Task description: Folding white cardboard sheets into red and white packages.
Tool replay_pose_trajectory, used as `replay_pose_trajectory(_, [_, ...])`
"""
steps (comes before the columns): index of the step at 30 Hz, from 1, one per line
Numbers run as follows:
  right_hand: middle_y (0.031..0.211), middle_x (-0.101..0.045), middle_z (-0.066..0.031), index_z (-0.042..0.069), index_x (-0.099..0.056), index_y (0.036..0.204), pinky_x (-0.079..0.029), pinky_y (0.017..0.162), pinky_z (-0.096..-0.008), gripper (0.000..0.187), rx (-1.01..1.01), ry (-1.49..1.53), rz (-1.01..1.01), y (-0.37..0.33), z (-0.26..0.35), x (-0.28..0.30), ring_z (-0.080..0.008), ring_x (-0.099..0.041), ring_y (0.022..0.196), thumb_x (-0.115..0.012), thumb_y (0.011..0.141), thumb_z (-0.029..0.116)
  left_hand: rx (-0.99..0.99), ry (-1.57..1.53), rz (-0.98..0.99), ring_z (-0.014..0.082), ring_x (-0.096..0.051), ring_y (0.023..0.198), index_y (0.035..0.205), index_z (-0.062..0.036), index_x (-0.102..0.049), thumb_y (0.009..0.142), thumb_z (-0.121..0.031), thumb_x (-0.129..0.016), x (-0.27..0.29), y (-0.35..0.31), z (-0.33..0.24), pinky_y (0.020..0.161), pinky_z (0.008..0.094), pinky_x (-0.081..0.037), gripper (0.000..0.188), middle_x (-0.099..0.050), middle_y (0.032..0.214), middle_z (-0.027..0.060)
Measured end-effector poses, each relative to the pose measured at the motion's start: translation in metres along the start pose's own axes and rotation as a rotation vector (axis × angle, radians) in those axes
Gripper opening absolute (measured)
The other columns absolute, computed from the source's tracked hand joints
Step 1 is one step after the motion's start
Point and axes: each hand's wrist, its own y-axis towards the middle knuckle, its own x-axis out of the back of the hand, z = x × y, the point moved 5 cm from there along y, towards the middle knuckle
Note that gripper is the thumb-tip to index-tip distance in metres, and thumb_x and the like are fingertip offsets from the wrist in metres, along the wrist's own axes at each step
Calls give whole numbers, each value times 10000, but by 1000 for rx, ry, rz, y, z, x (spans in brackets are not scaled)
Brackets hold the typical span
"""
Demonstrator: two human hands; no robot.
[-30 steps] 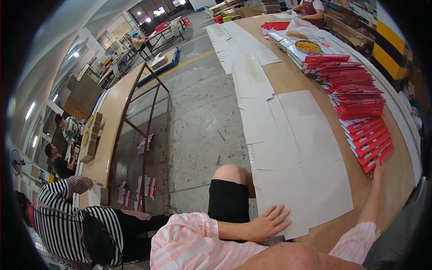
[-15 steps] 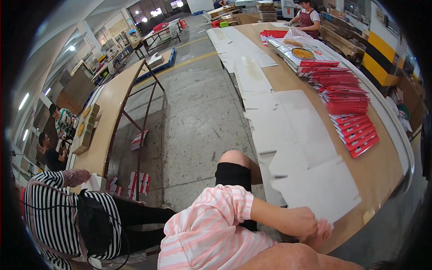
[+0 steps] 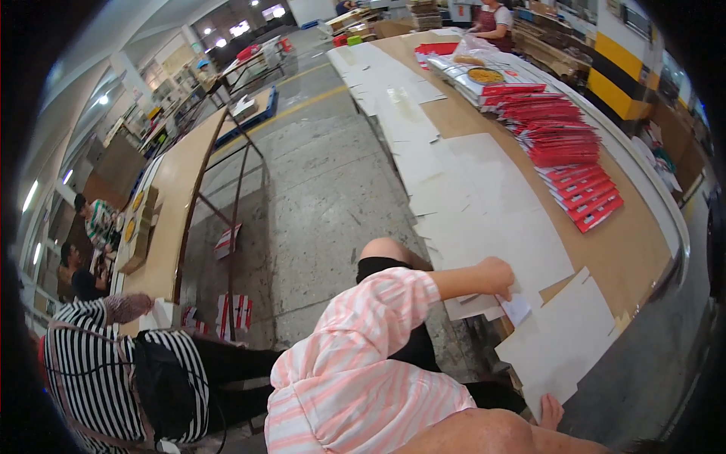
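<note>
Right grip (image 3: 551, 412) at edge of white sheet (image 3: 563, 337), bare tabletop (image 3: 634, 253) beyond

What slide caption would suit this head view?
Right hand touching one white sheet, left hand near more sheets, red packets overlapping on the table.

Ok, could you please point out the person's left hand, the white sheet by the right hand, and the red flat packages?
Left hand (image 3: 496, 275): head view, back of the hand.
White sheet (image 3: 561, 333): head view, middle of its surface.
Red flat packages (image 3: 560, 144): head view, middle of the overlapping row.
</note>
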Motion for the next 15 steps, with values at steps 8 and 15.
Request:
replay_pose_trajectory(8, [1245, -506, -269, -95, -490, 1234, -435, 921, -462, 553, -873, 515, -100, 34, -31, 1, -387, -530, 1090, -703, 813, 193, -237, -282, -69, 319, -514, 983, 723, -140, -663, 655, -356, -667, -62, 30, -72, 834, 460, -406, 226, -603, 867, 55])
replay_pose_trajectory(15, [1284, -449, -316, -85, -468, 1259, -381, 950, -521, 705, -242, -354, -305, 51, -38, -49, -474, -464, 1121, -725, 742, 320, -84, 77, -947, 319, -501, 978, 764, -125, -660, 655, -265, -670, -73, -15, -129, 884, 463, -383, 177, -551, 957, 92])
